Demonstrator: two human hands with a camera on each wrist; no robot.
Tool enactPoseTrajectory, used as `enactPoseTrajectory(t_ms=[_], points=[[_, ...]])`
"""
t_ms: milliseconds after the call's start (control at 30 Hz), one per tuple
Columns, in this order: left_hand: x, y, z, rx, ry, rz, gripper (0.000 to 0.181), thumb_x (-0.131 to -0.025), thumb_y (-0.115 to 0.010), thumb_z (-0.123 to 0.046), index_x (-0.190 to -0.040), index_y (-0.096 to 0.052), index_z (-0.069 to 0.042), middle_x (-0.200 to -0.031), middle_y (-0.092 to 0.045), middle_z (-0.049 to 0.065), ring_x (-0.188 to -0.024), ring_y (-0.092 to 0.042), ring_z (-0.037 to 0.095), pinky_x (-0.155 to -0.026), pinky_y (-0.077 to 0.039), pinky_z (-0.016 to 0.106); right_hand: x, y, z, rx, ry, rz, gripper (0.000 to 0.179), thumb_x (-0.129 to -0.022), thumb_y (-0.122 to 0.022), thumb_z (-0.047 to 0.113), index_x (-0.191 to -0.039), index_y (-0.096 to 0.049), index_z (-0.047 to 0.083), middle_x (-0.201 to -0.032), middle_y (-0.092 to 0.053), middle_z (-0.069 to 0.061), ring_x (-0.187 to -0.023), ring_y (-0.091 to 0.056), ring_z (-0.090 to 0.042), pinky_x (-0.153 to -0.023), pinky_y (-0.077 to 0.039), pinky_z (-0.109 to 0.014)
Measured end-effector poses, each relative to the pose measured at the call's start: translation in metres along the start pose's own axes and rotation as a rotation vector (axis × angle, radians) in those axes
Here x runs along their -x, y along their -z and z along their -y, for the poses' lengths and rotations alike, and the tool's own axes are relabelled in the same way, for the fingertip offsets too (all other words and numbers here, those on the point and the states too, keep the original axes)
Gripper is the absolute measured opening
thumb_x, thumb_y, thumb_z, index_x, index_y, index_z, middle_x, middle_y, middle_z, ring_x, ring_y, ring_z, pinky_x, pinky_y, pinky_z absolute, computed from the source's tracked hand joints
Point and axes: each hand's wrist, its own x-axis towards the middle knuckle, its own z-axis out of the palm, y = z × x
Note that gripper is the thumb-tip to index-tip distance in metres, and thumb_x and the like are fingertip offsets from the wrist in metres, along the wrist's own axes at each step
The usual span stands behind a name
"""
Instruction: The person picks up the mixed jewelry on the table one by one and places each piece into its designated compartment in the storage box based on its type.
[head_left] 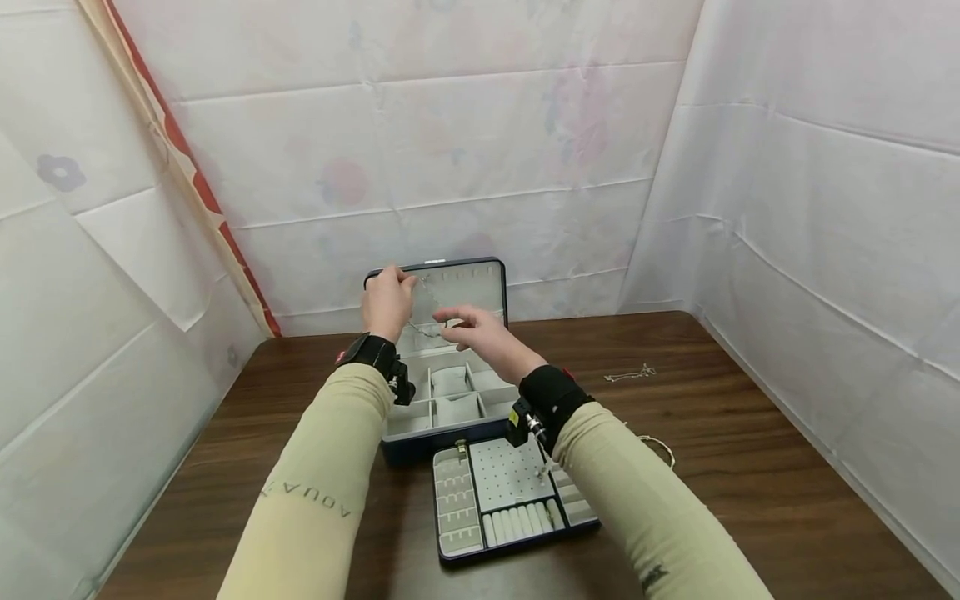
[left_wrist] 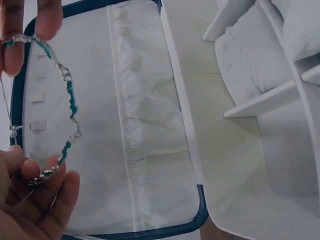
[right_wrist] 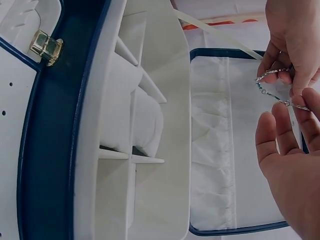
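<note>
A silver necklace (left_wrist: 71,97) with teal stretches along its links hangs between my two hands, in front of the raised lid (head_left: 480,287) of a jewellery box. My left hand (head_left: 387,302) is high by the lid's left side and pinches one part of the necklace. Lower and to the right, my right hand (head_left: 487,337) holds another part at its fingertips, with some fingers stretched out. In the left wrist view, a thin chain with a small clasp (left_wrist: 15,131) also runs between the hands. Small hooks (left_wrist: 37,125) line the lid, above a gathered fabric pocket (left_wrist: 150,125).
The box's compartments hold white cushions (head_left: 457,408). Before the box lies a tray (head_left: 459,554) with ring rolls and a perforated panel, partly covered by my right arm. A silver chain (head_left: 630,373) and a pale ring-shaped piece (head_left: 663,446) lie to the right on the wooden table (head_left: 720,417).
</note>
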Motion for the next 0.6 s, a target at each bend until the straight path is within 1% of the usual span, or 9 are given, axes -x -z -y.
enactPoseTrajectory(t_ms=[167,300,433,500,600], points=[[-0.0019,-0.001,0.0015,-0.031,0.037,-0.028,0.025,-0.106,-0.059,-0.025,-0.109,-0.068,-0.001,-0.102,-0.072,0.02,-0.083,-0.067,0.036,-0.069,-0.052,0.046,-0.0015,-0.0038,-0.0025,0.011,-0.001,0.023,0.049,-0.108,-0.052,0.019,-0.155,-0.044,0.011,-0.157,-0.04,-0.004,-0.127,-0.051,-0.025,-0.102,-0.046,-0.042],[-0.0019,-0.0015,0.0016,-0.042,0.058,-0.033,0.025,-0.105,-0.06,-0.025,-0.109,-0.067,-0.002,-0.102,-0.071,0.02,-0.083,-0.067,0.036,-0.07,-0.052,0.047,-0.0042,-0.0053,-0.0046,0.013,-0.009,0.027,0.049,-0.108,-0.053,0.02,-0.155,-0.044,0.015,-0.158,-0.038,-0.002,-0.129,-0.05,-0.024,-0.101,-0.047,-0.04],[-0.0011,-0.0013,0.0004,-0.05,0.081,-0.043,0.025,-0.105,-0.06,-0.026,-0.109,-0.067,-0.002,-0.103,-0.072,0.019,-0.084,-0.067,0.036,-0.07,-0.053,0.047,-0.0061,-0.0065,-0.0057,0.024,-0.009,0.036,0.052,-0.107,-0.055,0.023,-0.157,-0.041,0.015,-0.159,-0.036,-0.001,-0.128,-0.051,-0.023,-0.1,-0.047,-0.041],[-0.0006,-0.0012,0.0,-0.051,0.1,-0.048,0.025,-0.105,-0.061,-0.027,-0.109,-0.068,-0.003,-0.103,-0.072,0.018,-0.083,-0.067,0.036,-0.068,-0.053,0.046,-0.0062,-0.0071,-0.0053,0.03,-0.009,0.044,0.053,-0.107,-0.055,0.025,-0.158,-0.04,0.017,-0.16,-0.035,0.0,-0.127,-0.051,-0.023,-0.1,-0.047,-0.041],[-0.0005,-0.0013,0.0007,-0.033,0.126,-0.046,0.026,-0.105,-0.061,-0.029,-0.108,-0.069,-0.004,-0.097,-0.073,0.017,-0.075,-0.066,0.033,-0.061,-0.051,0.043,-0.0059,-0.0081,-0.0041,0.034,-0.012,0.056,0.053,-0.107,-0.055,0.027,-0.158,-0.04,0.019,-0.161,-0.034,0.0,-0.126,-0.051,-0.023,-0.1,-0.048,-0.041]])
